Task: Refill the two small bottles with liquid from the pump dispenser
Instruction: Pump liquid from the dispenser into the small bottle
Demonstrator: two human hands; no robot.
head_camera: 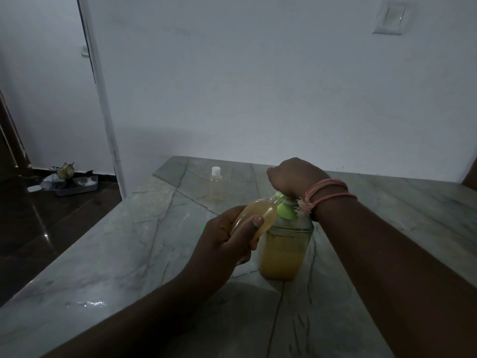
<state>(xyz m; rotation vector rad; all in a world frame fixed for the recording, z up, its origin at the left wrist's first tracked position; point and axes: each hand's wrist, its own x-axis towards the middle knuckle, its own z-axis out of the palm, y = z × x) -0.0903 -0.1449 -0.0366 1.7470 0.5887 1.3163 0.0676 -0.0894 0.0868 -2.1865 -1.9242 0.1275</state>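
The pump dispenser (284, 251) is a clear bottle with amber liquid and a green pump top, standing on the marble counter (129, 267). My right hand (291, 177) rests on the pump head, fingers curled, pressing down on it. My left hand (227, 239) holds a small clear bottle (260, 213) with yellowish liquid, tilted with its mouth against the green nozzle. A second small bottle (216, 186) with a white cap stands upright farther back on the counter, apart from both hands.
A white wall rises just behind the counter, with a switch plate (389, 19) high at the right. The counter's left edge drops to a dark floor, where a tray of clutter (72, 180) lies. The scene is dim.
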